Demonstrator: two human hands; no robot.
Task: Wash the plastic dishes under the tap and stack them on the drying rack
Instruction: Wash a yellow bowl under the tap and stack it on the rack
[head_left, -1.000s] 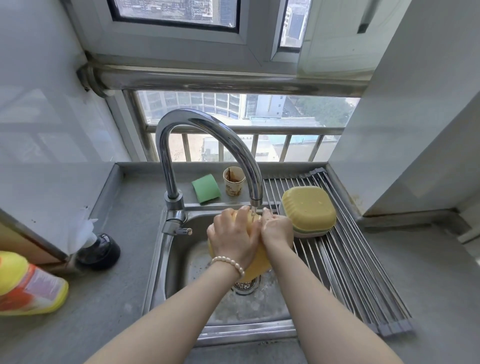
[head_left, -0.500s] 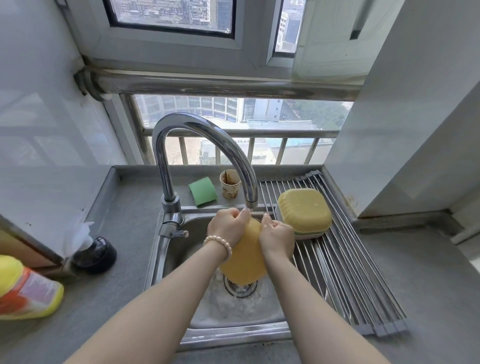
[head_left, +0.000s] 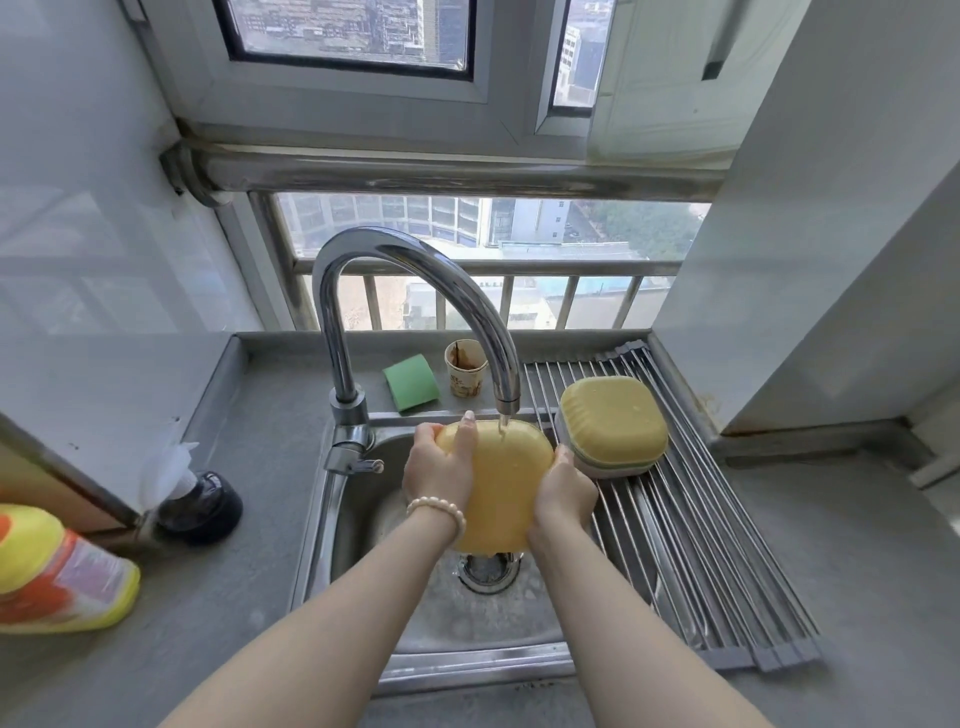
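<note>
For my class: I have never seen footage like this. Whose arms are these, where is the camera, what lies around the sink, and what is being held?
There is no machine here. A person wears a wide-angle camera on the head, looking down at their own arms. The left hand, with a bead bracelet, and the right hand hold a yellow plastic dish by its sides under the running tap, above the sink. To the right, a drying rack of metal rods carries a stack of washed dishes, upside down. Behind the tap sit a green sponge and a stained paper cup. A yellow bottle lies at the far left.
</note>
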